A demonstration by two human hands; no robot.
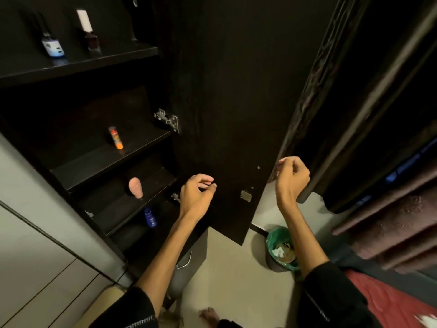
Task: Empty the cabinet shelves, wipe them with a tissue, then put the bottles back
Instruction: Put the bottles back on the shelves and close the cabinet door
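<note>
The dark cabinet (99, 159) stands open with its door (231, 114) swung out. On the top shelf are a small bottle with a blue and white label (53, 46) and a dark red bottle with a white cap (88, 31). An orange tube (115, 138) stands one shelf down, a pink bottle (136, 187) below that, and a blue bottle (150, 217) lowest. My left hand (197, 194) hovers before the door's inner face, fingers loosely curled, empty. My right hand (292, 177) is by the door's outer edge, fingers loosely curled, holding nothing I can see.
A bin lined with a green bag (281, 249) holding crumpled waste stands on the floor under the door. A brown curtain (390, 221) and a red bed cover (378, 299) are on the right. A white wardrobe front (35, 233) fills the left.
</note>
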